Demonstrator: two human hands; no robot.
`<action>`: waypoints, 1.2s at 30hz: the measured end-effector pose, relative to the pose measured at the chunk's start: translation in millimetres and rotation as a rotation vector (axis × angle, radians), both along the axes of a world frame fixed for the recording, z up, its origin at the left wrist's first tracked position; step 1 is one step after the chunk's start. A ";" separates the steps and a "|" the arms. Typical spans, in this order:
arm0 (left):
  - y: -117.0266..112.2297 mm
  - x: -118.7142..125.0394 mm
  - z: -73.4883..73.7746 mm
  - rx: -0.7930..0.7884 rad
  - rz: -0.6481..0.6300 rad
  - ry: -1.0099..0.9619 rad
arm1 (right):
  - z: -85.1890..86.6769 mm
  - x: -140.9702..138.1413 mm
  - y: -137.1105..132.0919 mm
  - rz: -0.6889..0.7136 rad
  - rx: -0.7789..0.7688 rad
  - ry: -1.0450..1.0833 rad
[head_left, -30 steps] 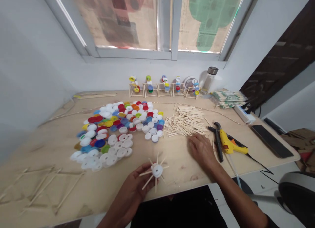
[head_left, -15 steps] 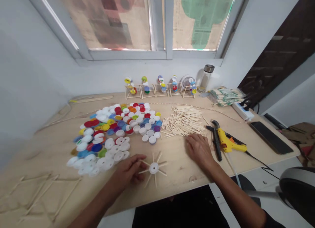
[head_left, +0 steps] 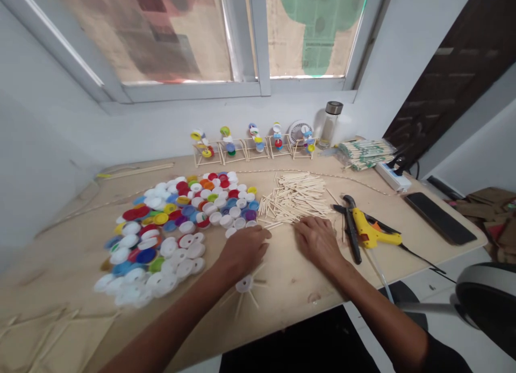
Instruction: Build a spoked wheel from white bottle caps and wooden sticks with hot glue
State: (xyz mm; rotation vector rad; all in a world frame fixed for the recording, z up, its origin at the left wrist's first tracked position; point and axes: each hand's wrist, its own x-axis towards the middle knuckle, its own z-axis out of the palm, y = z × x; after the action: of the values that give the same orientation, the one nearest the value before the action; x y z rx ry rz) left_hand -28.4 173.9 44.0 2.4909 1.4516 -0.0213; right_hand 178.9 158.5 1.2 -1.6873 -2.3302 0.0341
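My left hand (head_left: 245,249) hovers between the bottle caps and the stick pile, its fingers loosely bent and apart, with nothing visible in them. Just below it lies a white bottle cap with thin sticks set around it like spokes (head_left: 244,284); the hand hides its upper spokes. My right hand (head_left: 316,239) rests on the table, fingers stretched out at the near edge of a pile of short wooden sticks (head_left: 300,195). To the left spreads a heap of coloured bottle caps (head_left: 161,244), several of the white ones with a hole in the middle.
A yellow glue gun (head_left: 371,230) and black-handled pliers (head_left: 352,236) lie right of my right hand. Beyond are a phone (head_left: 439,217), a power strip (head_left: 393,177), bagged sticks (head_left: 366,153) and a glass bottle (head_left: 329,127). Stick frames with cap wheels (head_left: 256,144) line the wall.
My left hand has left the spoked cap's left side and moved up and right toward the sticks. My right hand stays by the pile. The view has shifted slightly.
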 end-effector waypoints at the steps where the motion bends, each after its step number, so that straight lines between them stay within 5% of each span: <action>1: 6.3 5.4 -2.1 -0.008 -0.032 0.025 | 0.4 -0.4 0.3 0.005 -0.003 -0.001; 9: 30.7 18.7 -16.6 0.043 -0.053 0.149 | 1.9 -4.2 2.9 0.028 -0.021 0.013; 22: 52.4 34.3 -19.1 0.119 -0.096 0.191 | 3.2 -3.1 12.6 0.003 -0.041 0.010; 36: 61.5 48.8 -15.9 0.273 -0.363 0.228 | 1.8 -1.7 17.8 -0.011 -0.015 0.017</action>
State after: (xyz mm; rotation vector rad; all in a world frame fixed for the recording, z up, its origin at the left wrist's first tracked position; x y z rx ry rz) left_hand 20.4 235.5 28.1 3.0333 1.1185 -0.1928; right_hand 177.2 176.3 2.9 -1.6998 -2.3140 0.0644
